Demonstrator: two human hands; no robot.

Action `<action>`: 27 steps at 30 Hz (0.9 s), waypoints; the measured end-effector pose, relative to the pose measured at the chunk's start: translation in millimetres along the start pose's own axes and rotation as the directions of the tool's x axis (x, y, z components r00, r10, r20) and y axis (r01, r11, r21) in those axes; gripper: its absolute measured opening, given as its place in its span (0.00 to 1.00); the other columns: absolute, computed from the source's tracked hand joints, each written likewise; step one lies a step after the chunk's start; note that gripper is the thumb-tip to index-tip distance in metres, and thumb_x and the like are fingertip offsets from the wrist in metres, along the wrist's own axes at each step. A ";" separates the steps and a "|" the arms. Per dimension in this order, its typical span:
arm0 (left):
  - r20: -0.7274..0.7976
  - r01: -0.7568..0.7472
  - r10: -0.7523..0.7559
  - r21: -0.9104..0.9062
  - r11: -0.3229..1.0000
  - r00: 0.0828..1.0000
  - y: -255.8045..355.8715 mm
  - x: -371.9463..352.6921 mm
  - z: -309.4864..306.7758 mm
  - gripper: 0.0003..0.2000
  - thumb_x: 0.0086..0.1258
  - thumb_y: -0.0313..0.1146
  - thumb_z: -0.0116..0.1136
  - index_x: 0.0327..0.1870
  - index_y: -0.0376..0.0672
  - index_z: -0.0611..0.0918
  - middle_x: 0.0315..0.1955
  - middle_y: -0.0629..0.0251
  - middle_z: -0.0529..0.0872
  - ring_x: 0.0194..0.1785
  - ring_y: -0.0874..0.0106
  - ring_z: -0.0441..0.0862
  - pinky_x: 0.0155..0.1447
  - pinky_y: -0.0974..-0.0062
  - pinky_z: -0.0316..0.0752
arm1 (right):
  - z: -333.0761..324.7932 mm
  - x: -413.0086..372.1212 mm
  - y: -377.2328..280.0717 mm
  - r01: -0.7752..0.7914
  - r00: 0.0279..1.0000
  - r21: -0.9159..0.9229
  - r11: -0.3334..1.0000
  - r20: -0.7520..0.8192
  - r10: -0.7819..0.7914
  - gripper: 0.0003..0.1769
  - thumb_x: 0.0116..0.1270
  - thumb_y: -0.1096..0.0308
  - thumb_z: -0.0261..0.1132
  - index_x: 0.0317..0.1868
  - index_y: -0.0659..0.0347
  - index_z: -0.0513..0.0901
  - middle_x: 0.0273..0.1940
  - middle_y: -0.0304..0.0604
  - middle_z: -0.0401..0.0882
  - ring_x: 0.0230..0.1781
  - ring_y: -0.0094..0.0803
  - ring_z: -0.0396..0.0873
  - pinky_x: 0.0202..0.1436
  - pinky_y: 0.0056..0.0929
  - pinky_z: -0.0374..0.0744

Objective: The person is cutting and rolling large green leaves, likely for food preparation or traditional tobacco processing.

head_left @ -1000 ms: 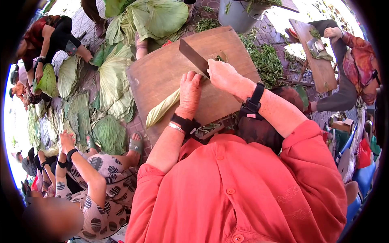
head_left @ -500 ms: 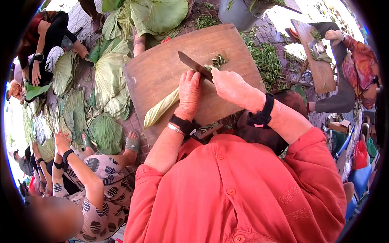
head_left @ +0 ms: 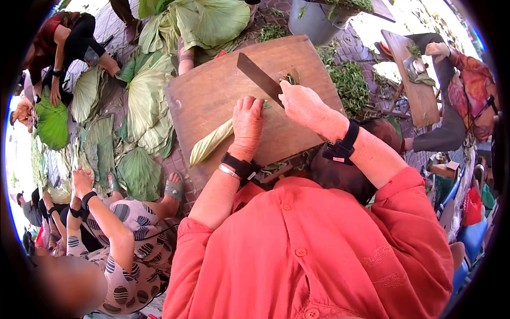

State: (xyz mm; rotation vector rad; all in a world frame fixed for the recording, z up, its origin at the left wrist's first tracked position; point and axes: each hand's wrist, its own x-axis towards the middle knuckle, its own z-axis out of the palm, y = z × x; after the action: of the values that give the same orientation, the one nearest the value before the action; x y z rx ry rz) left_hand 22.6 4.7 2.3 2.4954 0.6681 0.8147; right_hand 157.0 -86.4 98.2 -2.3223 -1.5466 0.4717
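A rolled-up large leaf [head_left: 211, 142], pale green, lies slanting on a wooden board [head_left: 204, 98]. My left hand [head_left: 247, 126] is closed over the roll's upper end, with its fingers pressed down. My right hand [head_left: 307, 108] grips a knife, its handle hidden in the fist. The broad dark blade [head_left: 257, 77] points up and left across the board, just beyond my left fingertips and apart from them. Some shredded green leaf [head_left: 291, 79] lies beside the blade, and a small green bit shows by my left fingers.
Large leaves [head_left: 151, 101] are spread on the paving to the left. Beyond the board stands a grey bucket [head_left: 316, 24] with greens. A heap of shreds [head_left: 348, 82] lies right of it. Co-workers sit on both sides; the right one has another board [head_left: 417, 90].
The knife has lifted and shifted right, away from my left fingers and the roll's end. At far left, a co-worker's green leaf now hangs spread out below the hands.
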 end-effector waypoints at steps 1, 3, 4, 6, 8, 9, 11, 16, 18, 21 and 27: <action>-0.007 0.013 -0.013 -0.010 1.000 1.000 -0.9 0.6 0.6 0.07 0.58 0.23 0.58 0.38 0.42 0.79 0.37 0.60 0.79 0.44 0.56 0.75 0.49 0.61 0.72 | -3.2 -3.9 -3.7 -0.007 1.000 -0.002 1.000 0.021 0.007 0.06 0.63 0.73 0.55 0.37 0.69 0.71 0.28 0.60 0.80 0.33 0.55 0.82 0.35 0.48 0.79; 0.008 0.017 -0.017 -0.012 1.000 1.000 -3.0 0.0 1.2 0.08 0.58 0.23 0.58 0.38 0.42 0.79 0.37 0.59 0.79 0.44 0.56 0.74 0.48 0.61 0.72 | -0.3 -8.9 -6.3 -0.026 0.997 0.003 1.000 0.068 0.026 0.07 0.65 0.71 0.54 0.38 0.68 0.70 0.27 0.60 0.80 0.33 0.56 0.81 0.35 0.49 0.78; 0.016 0.016 -0.016 -0.015 1.000 1.000 -4.0 0.7 2.2 0.08 0.58 0.23 0.58 0.39 0.41 0.79 0.36 0.59 0.78 0.44 0.56 0.74 0.48 0.61 0.72 | 4.4 -9.5 -4.9 -0.036 0.995 0.007 0.999 0.092 0.035 0.09 0.67 0.69 0.54 0.39 0.68 0.69 0.27 0.60 0.79 0.33 0.58 0.80 0.35 0.51 0.76; 0.028 0.007 -0.006 -0.019 1.000 1.000 -4.0 1.1 1.8 0.08 0.57 0.23 0.58 0.39 0.41 0.78 0.36 0.59 0.78 0.44 0.56 0.74 0.48 0.60 0.72 | 6.3 -11.3 -5.5 -0.031 0.993 0.001 1.000 0.115 0.031 0.08 0.67 0.69 0.54 0.39 0.68 0.69 0.27 0.59 0.79 0.33 0.57 0.80 0.35 0.50 0.77; 0.031 0.006 -0.006 -0.023 1.000 1.000 -4.3 0.3 1.6 0.08 0.57 0.23 0.58 0.38 0.40 0.78 0.36 0.59 0.78 0.44 0.56 0.74 0.48 0.61 0.72 | 5.6 -11.1 -12.8 0.003 0.992 -0.019 1.000 0.124 -0.001 0.06 0.61 0.74 0.55 0.37 0.69 0.71 0.28 0.58 0.80 0.34 0.53 0.82 0.36 0.47 0.79; 0.027 0.008 -0.007 -0.024 1.000 1.000 -4.6 0.2 2.0 0.08 0.57 0.23 0.58 0.38 0.40 0.79 0.37 0.59 0.78 0.43 0.56 0.74 0.48 0.61 0.72 | 6.3 -8.2 -14.1 0.019 0.993 -0.018 1.000 0.118 -0.017 0.06 0.61 0.74 0.55 0.37 0.69 0.71 0.28 0.58 0.80 0.34 0.53 0.82 0.36 0.47 0.79; 0.028 0.014 -0.013 -0.025 1.000 1.000 -5.3 -0.9 2.4 0.08 0.57 0.22 0.58 0.38 0.41 0.79 0.37 0.59 0.79 0.43 0.56 0.74 0.48 0.61 0.72 | 10.2 -2.7 -15.2 0.048 0.993 -0.014 0.999 0.107 -0.046 0.06 0.60 0.75 0.56 0.36 0.69 0.71 0.28 0.58 0.80 0.34 0.53 0.82 0.36 0.46 0.79; 0.027 -0.010 0.011 -0.070 0.997 1.000 -9.5 -2.3 5.2 0.09 0.56 0.22 0.58 0.38 0.42 0.80 0.37 0.59 0.79 0.44 0.56 0.74 0.49 0.61 0.72 | 20.9 24.0 -10.8 0.043 0.999 -0.020 0.999 0.027 -0.042 0.06 0.60 0.74 0.56 0.36 0.69 0.72 0.28 0.59 0.80 0.34 0.54 0.82 0.36 0.47 0.79; 0.012 -0.018 0.019 -0.040 0.999 1.000 -9.0 -4.5 2.8 0.08 0.57 0.23 0.58 0.38 0.42 0.80 0.37 0.60 0.78 0.44 0.56 0.74 0.49 0.61 0.71 | 21.7 23.6 -10.3 0.040 0.999 -0.009 0.999 0.014 -0.040 0.06 0.61 0.74 0.55 0.36 0.69 0.72 0.28 0.59 0.80 0.33 0.55 0.81 0.35 0.47 0.79; 0.023 0.000 -0.001 0.020 1.000 1.000 -1.9 -5.1 -5.0 0.08 0.57 0.23 0.58 0.39 0.43 0.80 0.38 0.60 0.78 0.45 0.57 0.74 0.49 0.60 0.70 | 15.8 11.6 -5.4 0.041 0.999 0.014 0.999 -0.007 -0.041 0.06 0.62 0.73 0.55 0.36 0.69 0.71 0.27 0.60 0.80 0.32 0.56 0.81 0.35 0.49 0.78; -0.007 0.035 -0.035 -0.009 0.999 0.999 -3.1 -4.3 -2.4 0.10 0.59 0.24 0.57 0.41 0.43 0.78 0.37 0.60 0.78 0.44 0.56 0.74 0.48 0.60 0.70 | 3.0 -9.5 -15.0 0.016 0.998 0.027 0.999 0.059 -0.018 0.06 0.62 0.74 0.54 0.36 0.69 0.71 0.27 0.61 0.79 0.31 0.57 0.80 0.35 0.50 0.78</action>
State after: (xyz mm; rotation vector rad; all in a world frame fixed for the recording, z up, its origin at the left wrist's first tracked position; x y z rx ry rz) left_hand 17.1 5.4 0.6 2.4670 0.7074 0.8122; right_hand 139.9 -89.5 102.9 -2.2928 -1.5755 0.5579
